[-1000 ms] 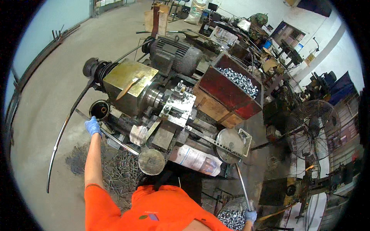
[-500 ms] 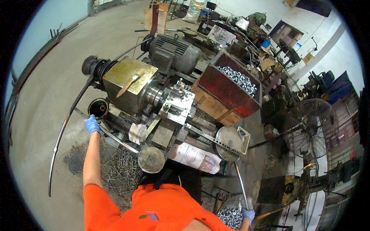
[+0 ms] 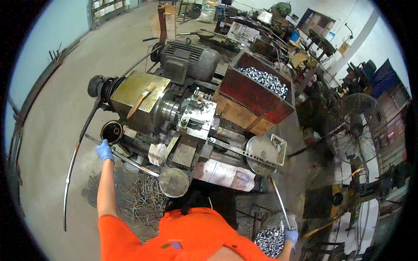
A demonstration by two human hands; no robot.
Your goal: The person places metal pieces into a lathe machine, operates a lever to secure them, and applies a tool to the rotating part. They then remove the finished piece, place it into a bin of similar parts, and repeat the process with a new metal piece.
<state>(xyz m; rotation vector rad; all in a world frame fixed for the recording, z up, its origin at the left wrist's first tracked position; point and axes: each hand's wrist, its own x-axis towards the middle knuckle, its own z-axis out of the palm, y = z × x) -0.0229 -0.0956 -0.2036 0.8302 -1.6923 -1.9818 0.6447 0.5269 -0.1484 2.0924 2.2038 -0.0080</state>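
My left hand (image 3: pixel 105 151), in a blue glove, is closed round a bare metal lever (image 3: pixel 138 166) that runs to a round hub (image 3: pixel 173 182) at the front of a lathe-like machine. Beside that hand is a dark round cup (image 3: pixel 112 131). My right hand (image 3: pixel 291 236), also gloved in blue, grips the end of a straight metal lever (image 3: pixel 279 198) reaching down from a larger disc handwheel (image 3: pixel 262 154). Between the two levers sit the tool slide (image 3: pixel 198 117) and the spindle (image 3: pixel 168 108). Small details at the spindle are hard to make out.
A red bin (image 3: pixel 257 93) of small metal parts stands behind the slide. More parts fill a mesh basket (image 3: pixel 271 239) beside my right hand. A wood-handled brush (image 3: pixel 140 102) lies on the headstock. Metal shavings (image 3: pixel 146 198) cover the floor; a fan (image 3: pixel 356 126) stands right.
The whole view has shifted slightly. My right hand and its lever appear a little farther right and up. My left hand stays on its lever.
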